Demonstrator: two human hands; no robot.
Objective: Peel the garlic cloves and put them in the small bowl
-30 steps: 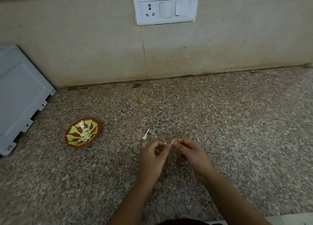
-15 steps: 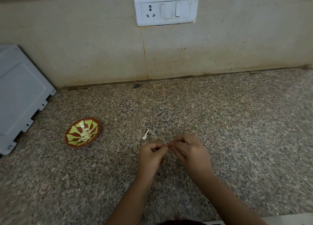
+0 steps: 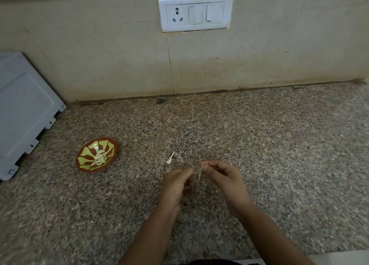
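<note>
A small red and yellow-green bowl (image 3: 96, 154) sits on the speckled granite counter (image 3: 259, 144) at the left, with several peeled pale garlic cloves (image 3: 99, 157) lying in it. In front of me, above the counter, my left hand (image 3: 176, 184) has its fingers curled inward; any clove inside it is hidden. My right hand (image 3: 221, 176) pinches a thin strip of garlic skin (image 3: 200, 172) that hangs down between the two hands. A loose piece of white peel (image 3: 170, 158) lies on the counter just beyond my left hand.
A grey-white appliance panel (image 3: 24, 113) leans at the far left of the counter. A white socket and switch plate (image 3: 195, 12) is on the tiled wall behind. A small dark speck (image 3: 160, 101) lies at the wall's foot.
My hands were pressed together at the fingertips; now they have drawn apart, and a strip of skin hangs from my right fingers.
</note>
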